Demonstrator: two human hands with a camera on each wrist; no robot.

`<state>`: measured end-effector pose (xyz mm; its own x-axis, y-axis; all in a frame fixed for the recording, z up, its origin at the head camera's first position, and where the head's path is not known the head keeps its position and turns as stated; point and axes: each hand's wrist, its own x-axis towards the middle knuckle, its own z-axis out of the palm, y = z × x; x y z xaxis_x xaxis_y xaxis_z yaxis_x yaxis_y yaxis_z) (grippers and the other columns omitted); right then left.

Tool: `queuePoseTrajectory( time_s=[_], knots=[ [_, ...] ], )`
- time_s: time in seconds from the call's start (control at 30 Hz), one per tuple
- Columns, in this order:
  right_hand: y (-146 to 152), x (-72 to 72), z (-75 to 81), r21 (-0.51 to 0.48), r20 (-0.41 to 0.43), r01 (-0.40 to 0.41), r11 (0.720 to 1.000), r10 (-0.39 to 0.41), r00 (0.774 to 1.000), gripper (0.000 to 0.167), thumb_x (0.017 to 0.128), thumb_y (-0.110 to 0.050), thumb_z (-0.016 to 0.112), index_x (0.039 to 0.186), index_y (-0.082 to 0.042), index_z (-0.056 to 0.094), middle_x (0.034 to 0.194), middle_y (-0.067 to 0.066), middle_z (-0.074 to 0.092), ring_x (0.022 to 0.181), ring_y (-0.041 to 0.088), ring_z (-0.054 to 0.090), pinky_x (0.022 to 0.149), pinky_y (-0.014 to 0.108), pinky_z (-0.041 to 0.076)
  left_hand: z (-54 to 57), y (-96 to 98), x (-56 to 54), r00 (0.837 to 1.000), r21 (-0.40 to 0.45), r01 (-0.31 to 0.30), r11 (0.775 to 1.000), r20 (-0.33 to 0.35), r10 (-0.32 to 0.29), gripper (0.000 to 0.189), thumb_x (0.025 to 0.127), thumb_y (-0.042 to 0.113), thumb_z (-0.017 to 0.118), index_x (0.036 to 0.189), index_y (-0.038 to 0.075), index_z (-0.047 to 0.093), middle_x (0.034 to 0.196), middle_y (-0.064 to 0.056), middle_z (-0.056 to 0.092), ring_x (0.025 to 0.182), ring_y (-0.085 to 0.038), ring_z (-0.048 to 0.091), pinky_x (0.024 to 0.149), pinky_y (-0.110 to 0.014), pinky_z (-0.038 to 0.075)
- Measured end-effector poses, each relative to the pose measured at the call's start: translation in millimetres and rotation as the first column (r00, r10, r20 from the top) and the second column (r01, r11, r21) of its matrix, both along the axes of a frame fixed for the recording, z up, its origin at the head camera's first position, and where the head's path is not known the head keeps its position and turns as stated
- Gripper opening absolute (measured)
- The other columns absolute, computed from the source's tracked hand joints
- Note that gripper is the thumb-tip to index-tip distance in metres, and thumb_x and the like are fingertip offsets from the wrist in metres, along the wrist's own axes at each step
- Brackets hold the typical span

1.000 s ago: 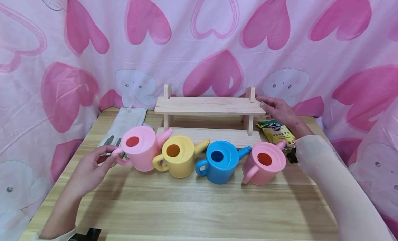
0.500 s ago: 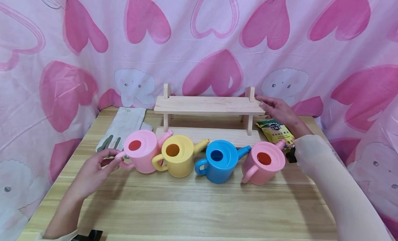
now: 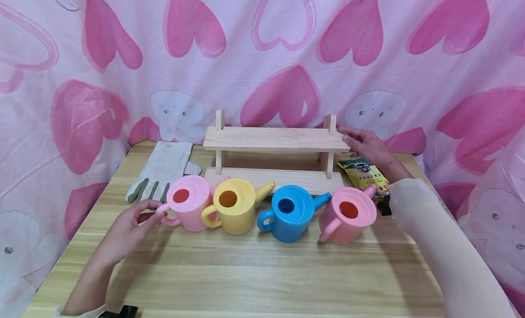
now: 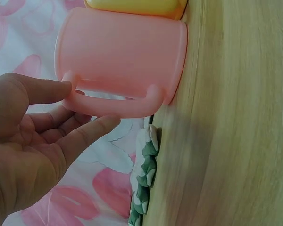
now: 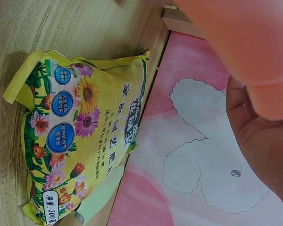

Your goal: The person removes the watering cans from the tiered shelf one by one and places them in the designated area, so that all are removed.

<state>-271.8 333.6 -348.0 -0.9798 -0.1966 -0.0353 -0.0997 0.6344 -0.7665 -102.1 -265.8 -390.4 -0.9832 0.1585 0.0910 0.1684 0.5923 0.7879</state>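
Observation:
My left hand (image 3: 125, 231) pinches the handle of the leftmost pink watering can (image 3: 194, 213); in the left wrist view thumb and index finger meet that handle (image 4: 111, 107). This can stands close against a yellow watering can (image 3: 239, 217), its spout partly hidden behind it. Farther right in the row are a blue watering can (image 3: 291, 229) and a second pink watering can (image 3: 352, 229). At the back, my right hand (image 3: 371, 149) holds the right end of the upper board of a two-tier wooden shelf (image 3: 275, 139); in the right wrist view a pink shape hides part of that hand.
A yellow flowered bag (image 3: 362, 174) lies beneath my right forearm, beside the shelf. White gloves with green fingertips (image 3: 164, 161) lie at the back left. A pink heart-patterned curtain (image 3: 283, 49) hangs behind the wooden table (image 3: 270, 277).
My left hand has moved the leftmost pink watering can rightward and slightly nearer, up to the yellow one. More of the gloves shows. The right hand has stayed at the shelf's end.

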Motion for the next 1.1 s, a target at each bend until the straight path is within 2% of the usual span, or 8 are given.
queuePoseTrajectory(
  time_s=[0.2,0.37,0.63,0.93,1.1],
  knots=[
    [0.4,1.6,-0.3,-0.001,-0.019,-0.006,1.0,0.006,1.0,0.061,0.107,-0.047,0.052,0.161,-0.026,0.037,0.161,0.015,0.038,0.129,0.042,0.053,0.099,0.057,0.051,-1.2,-1.5,-0.4,1.0,0.046,0.03,0.998,0.001,-0.03,0.02,0.102,0.007,0.064,0.119,-0.004,0.062,0.108,-0.016,0.067,0.091,-0.02,0.07,0.07,-0.029,0.058],
    [1.0,-0.6,-1.9,0.007,-0.021,0.0,1.0,0.0,1.0,0.059,0.108,-0.043,0.051,0.162,-0.025,0.036,0.161,0.015,0.038,0.128,0.041,0.053,0.099,0.056,0.052,-3.0,-2.8,0.1,0.998,0.086,0.06,0.994,-0.019,-0.059,0.02,0.102,0.004,0.064,0.119,-0.004,0.061,0.113,-0.017,0.063,0.093,-0.02,0.07,0.075,-0.027,0.058],
    [0.8,-1.7,-2.0,0.01,-0.005,0.005,1.0,-0.005,1.0,0.057,0.109,-0.039,0.049,0.162,-0.023,0.035,0.16,0.017,0.038,0.129,0.042,0.052,0.099,0.055,0.051,-2.4,-4.7,-0.7,0.998,0.082,0.068,0.994,0.005,-0.069,0.023,0.102,0.007,0.065,0.123,-0.002,0.06,0.116,-0.016,0.061,0.097,-0.022,0.068,0.077,-0.024,0.055],
    [-0.1,0.0,-1.2,0.009,-0.008,0.004,1.0,-0.003,1.0,0.057,0.109,-0.039,0.05,0.162,-0.023,0.034,0.161,0.016,0.037,0.13,0.042,0.051,0.101,0.056,0.05,-4.1,-6.0,-0.9,0.995,0.07,0.102,0.992,-0.029,-0.1,0.021,0.102,0.006,0.064,0.121,-0.002,0.061,0.115,-0.02,0.063,0.096,-0.019,0.07,0.078,-0.022,0.054],
    [0.5,-0.9,-2.5,0.007,-0.005,0.007,1.0,-0.006,1.0,0.057,0.109,-0.039,0.05,0.162,-0.024,0.034,0.161,0.016,0.038,0.13,0.042,0.052,0.101,0.056,0.05,-4.8,-6.5,-1.2,0.993,0.085,0.116,0.99,-0.017,-0.115,0.022,0.103,0.006,0.063,0.122,-0.004,0.061,0.112,-0.02,0.064,0.094,-0.021,0.07,0.078,-0.023,0.056]
  ],
)
